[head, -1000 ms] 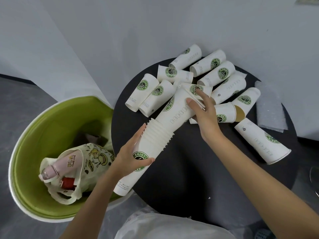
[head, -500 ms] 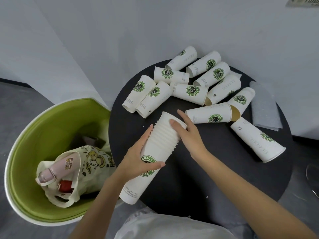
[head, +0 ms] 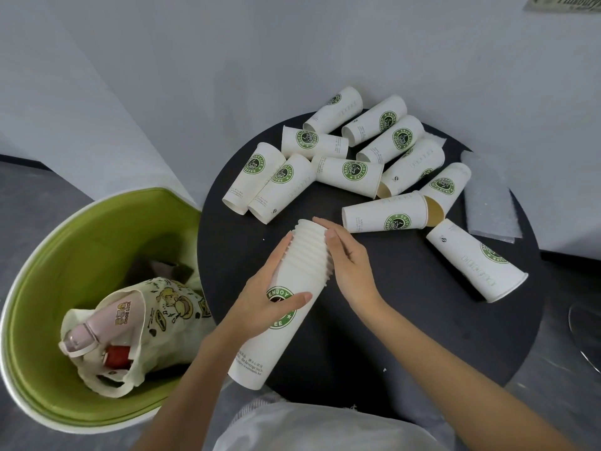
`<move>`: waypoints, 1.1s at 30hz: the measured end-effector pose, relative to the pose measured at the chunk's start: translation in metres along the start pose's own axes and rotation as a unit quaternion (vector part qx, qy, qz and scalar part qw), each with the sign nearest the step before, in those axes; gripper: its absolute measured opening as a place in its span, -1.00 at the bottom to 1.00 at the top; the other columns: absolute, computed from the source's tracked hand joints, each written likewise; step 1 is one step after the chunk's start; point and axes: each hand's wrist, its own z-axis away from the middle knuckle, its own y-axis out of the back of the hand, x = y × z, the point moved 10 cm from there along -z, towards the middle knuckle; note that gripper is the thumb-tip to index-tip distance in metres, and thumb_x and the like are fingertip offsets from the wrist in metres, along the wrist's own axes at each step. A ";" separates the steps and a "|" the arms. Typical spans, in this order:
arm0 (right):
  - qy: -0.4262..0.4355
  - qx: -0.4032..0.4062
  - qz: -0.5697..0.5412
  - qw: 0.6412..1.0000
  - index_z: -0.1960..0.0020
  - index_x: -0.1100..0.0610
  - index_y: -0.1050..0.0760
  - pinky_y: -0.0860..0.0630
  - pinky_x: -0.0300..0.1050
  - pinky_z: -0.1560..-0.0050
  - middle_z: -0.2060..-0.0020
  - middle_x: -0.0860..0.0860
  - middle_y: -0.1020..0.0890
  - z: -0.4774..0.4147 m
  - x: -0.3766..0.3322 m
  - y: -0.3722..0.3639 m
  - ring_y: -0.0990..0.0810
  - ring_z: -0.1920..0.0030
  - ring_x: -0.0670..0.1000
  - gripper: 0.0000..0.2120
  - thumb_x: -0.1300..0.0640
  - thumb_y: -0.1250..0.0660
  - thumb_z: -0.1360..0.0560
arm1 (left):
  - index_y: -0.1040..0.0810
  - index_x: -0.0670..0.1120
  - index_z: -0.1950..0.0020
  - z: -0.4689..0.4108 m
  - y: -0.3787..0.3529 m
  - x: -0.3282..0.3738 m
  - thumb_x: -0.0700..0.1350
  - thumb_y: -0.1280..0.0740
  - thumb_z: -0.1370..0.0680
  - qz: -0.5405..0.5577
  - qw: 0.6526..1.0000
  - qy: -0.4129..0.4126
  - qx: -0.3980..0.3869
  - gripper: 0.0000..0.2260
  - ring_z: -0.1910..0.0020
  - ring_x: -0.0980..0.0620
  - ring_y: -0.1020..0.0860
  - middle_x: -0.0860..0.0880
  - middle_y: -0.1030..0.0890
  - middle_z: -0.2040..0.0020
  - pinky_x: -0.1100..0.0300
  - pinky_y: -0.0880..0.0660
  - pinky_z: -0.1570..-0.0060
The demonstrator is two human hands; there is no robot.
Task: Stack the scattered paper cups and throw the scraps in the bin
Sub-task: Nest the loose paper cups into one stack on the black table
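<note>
The left hand (head: 270, 297) grips the stack of cups (head: 260, 353) around its middle, thumb across the green logo, the stack tilted over the near edge of the round black table (head: 390, 320). The right hand (head: 351, 265) curls against the stack's ribbed rims at the upper end, thumb and fingers touching them. To the left stands a green tub (head: 81, 242) holding a cloth bag (head: 162, 317). Farther back, loose cups (head: 349, 172) lie on their sides, with a plastic sheet (head: 487, 203) at the table's right edge.

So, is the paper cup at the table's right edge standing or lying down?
Lying on its side: the paper cup rests lengthwise on the black table, wide rim toward the edge.
</note>
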 end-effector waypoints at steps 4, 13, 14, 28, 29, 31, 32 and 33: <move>-0.016 0.000 -0.012 1.000 -0.15 0.03 -0.57 -0.47 -0.12 -0.06 -0.04 -0.07 -0.64 -0.001 0.005 0.005 -0.57 -0.03 -0.13 -0.74 0.11 -0.11 -0.64 | -0.02 0.32 -0.53 -0.003 -0.003 0.001 -0.10 -0.48 -0.47 0.003 1.000 0.003 -0.007 -0.16 -0.13 0.56 -0.39 0.53 -0.35 -0.20 0.62 -0.36 0.05; -0.012 -0.001 -0.038 0.999 -0.18 0.05 -0.55 -0.44 -0.36 0.11 0.01 -0.09 -0.64 -0.007 0.005 0.022 -0.56 0.09 -0.22 -0.75 0.12 -0.13 -0.63 | -0.01 0.38 -0.47 -0.027 -0.011 0.014 -0.03 -0.54 -0.41 -0.033 0.999 -0.011 -0.015 -0.12 -0.18 0.56 -0.34 0.50 -0.36 -0.21 0.47 -0.34 -0.07; -0.016 0.011 -0.041 0.999 -0.19 0.05 -0.54 -0.44 -0.36 0.09 -0.02 -0.06 -0.63 -0.011 0.007 0.030 -0.56 0.08 -0.22 -0.75 0.13 -0.14 -0.63 | -0.02 0.38 -0.47 -0.029 -0.013 0.016 -0.03 -0.54 -0.41 -0.033 0.999 -0.016 -0.015 -0.13 -0.21 0.56 -0.32 0.53 -0.33 -0.24 0.46 -0.32 -0.13; -0.090 0.270 0.163 0.945 -0.21 0.19 -0.51 -0.44 -0.24 -0.12 -0.12 0.06 -0.59 -0.072 0.063 0.210 -0.54 -0.12 -0.03 -0.64 0.37 -0.13 -0.47 | -0.02 0.49 -0.41 -0.053 -0.032 0.014 -0.02 -0.53 -0.42 -0.047 0.998 -0.004 -0.047 -0.14 -0.38 0.40 -0.25 0.56 -0.22 -0.35 0.10 -0.25 -0.43; -0.095 0.258 0.173 0.946 -0.22 0.17 -0.50 -0.46 -0.13 -0.18 -0.14 0.08 -0.59 -0.076 0.067 0.209 -0.54 -0.15 0.01 -0.62 0.35 -0.14 -0.47 | -0.02 0.50 -0.40 -0.055 -0.032 0.014 -0.02 -0.53 -0.42 -0.051 0.998 -0.004 -0.048 -0.14 -0.37 0.42 -0.24 0.58 -0.22 -0.34 0.12 -0.24 -0.43; -0.114 0.240 0.189 0.945 -0.27 0.15 -0.48 -0.39 -0.13 -0.27 -0.20 0.10 -0.55 -0.080 0.075 0.205 -0.50 -0.22 0.05 -0.62 0.31 -0.14 -0.50 | -0.02 0.51 -0.39 -0.056 -0.032 0.012 -0.02 -0.53 -0.42 -0.055 0.997 -0.001 -0.050 -0.15 -0.36 0.44 -0.24 0.59 -0.21 -0.33 0.14 -0.24 -0.42; -0.120 0.235 0.190 0.946 -0.28 0.13 -0.47 -0.34 -0.22 -0.25 -0.24 0.08 -0.53 -0.080 0.077 0.203 -0.47 -0.25 0.05 -0.63 0.29 -0.14 -0.52 | -0.01 0.52 -0.39 -0.056 -0.032 0.011 -0.02 -0.53 -0.42 -0.058 0.997 0.000 -0.050 -0.15 -0.37 0.43 -0.24 0.59 -0.21 -0.33 0.14 -0.24 -0.42; -0.120 0.236 0.187 0.946 -0.28 0.13 -0.46 -0.29 -0.29 -0.22 -0.26 0.06 -0.51 -0.079 0.078 0.201 -0.45 -0.27 0.03 -0.65 0.29 -0.14 -0.53 | -0.01 0.53 -0.38 -0.056 -0.032 0.010 -0.01 -0.53 -0.42 -0.061 0.997 0.000 -0.050 -0.15 -0.37 0.42 -0.25 0.59 -0.20 -0.34 0.14 -0.25 -0.42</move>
